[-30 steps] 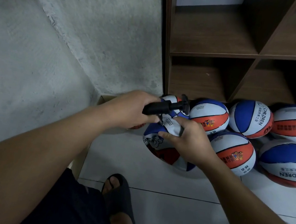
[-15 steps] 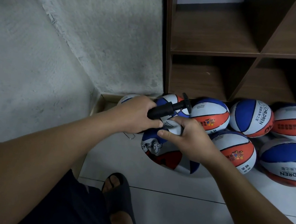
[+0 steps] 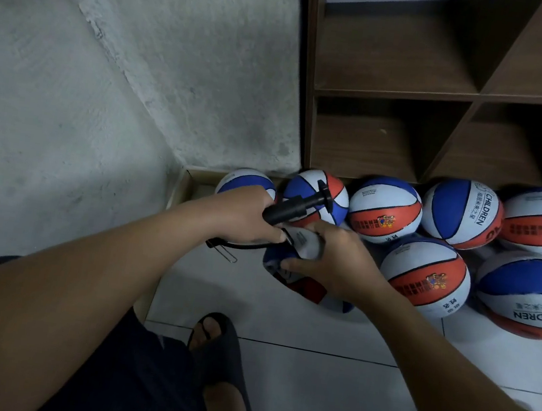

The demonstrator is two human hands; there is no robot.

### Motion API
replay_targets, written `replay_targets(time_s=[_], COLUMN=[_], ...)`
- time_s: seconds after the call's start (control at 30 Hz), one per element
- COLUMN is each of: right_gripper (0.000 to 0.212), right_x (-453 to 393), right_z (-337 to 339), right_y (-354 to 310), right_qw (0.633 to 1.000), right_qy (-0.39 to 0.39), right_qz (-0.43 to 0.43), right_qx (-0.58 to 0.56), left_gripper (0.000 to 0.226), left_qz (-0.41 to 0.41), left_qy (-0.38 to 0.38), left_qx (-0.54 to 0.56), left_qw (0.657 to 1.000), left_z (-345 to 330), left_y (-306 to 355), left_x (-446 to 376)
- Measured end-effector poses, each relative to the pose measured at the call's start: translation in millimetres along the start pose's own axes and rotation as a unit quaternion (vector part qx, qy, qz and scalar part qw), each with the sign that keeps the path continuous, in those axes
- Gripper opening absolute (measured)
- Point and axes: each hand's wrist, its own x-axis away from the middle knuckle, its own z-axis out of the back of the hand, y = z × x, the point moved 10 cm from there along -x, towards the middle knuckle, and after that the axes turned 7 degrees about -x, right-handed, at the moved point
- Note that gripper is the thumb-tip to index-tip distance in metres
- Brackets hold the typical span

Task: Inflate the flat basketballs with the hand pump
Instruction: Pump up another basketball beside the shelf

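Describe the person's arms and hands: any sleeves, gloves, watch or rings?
Both forearms are bare up to the frame edge, with no sleeves showing. The left hand and right hand are ungloved. No watch, bracelet or ring shows on either wrist or on the visible fingers.

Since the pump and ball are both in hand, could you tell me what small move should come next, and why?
Probably seat the needle in the valve: the left hand grips the black pump, and the right hand holds the flat basketball beneath it; the tip is hidden.
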Motion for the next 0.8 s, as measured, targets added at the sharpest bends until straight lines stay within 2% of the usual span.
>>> replay_targets(time_s=[0.17,0.3,0.43,0.53,0.63,0.73,0.8], right_gripper=[0.078,0.061,0.051,0.041,0.026,0.044,0.058], right_x=[9,16,23,18,15,24,32], right_z=[-28,-47,-68,-59,-38,-10,0], right_y=[58,83,102,113,107,87,73], right_qw=[0.992,0.982,0.985,0.988,0.978,0.923,0.889], right_qy=[-0.065,-0.095,-0.132,-0.097,-0.057,0.033,0.067], right_qz=[-0.109,-0.136,-0.112,-0.118,-0.155,-0.201,-0.214], right_qx=[-0.022,-0.086,-0.009,-0.012,-0.128,-0.326,-0.400], left_gripper=[0.015,0.009,0.008,0.012,0.018,0.020,0.021], left_qz=[0.011,0.000,0.008,-0.006,-0.022,-0.027,-0.038], left_qy=[0.015,-0.056,-0.045,-0.017,0.000,-0.008,-0.009], left_qx=[0.095,0.135,0.156,0.101,0.045,0.003,-0.027], left_qw=[0.995,0.989,0.987,0.995,0.999,1.000,0.999], left_z=[-9,-56,-75,-80,-81,-86,-91], left_y=[-7,3,2,2,3,4,8], left_x=[9,17,12,3,-6,-13,-16])
